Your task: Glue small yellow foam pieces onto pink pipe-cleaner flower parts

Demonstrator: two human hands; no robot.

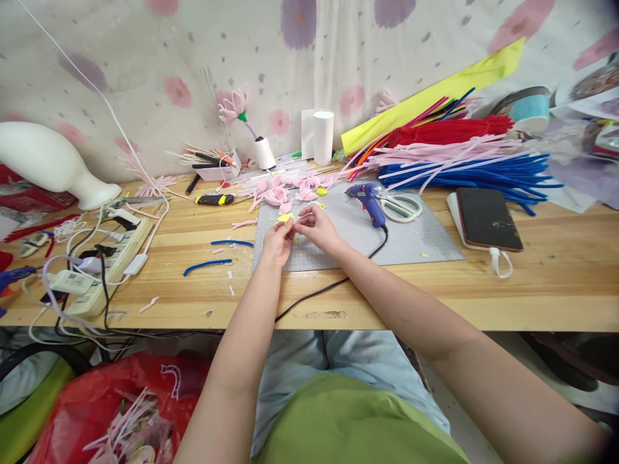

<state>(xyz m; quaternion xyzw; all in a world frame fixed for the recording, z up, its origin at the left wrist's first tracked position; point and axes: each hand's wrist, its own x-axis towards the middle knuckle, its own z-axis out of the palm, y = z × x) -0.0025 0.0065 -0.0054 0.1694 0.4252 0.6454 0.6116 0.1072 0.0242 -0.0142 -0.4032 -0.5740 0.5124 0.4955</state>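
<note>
My left hand [277,242] is closed on a small yellow piece [285,218] that shows above its fingertips. Close beside it, my right hand [315,227] has its thumb and fingertips pinched together near the same piece; what they hold, if anything, is too small to make out. Both hands are over the left part of a grey cutting mat [411,248]. Just beyond them lie pink fuzzy petal shapes [275,192]. A blue glue gun [370,203] rests on the mat, beside white-handled scissors [402,207].
Bundles of blue [464,177], pink and red [449,132] stems lie at the back right. A phone [488,219] sits at the right. A power strip [113,267] with tangled cables is at the left. The glue gun's black cord [314,293] runs under my right forearm.
</note>
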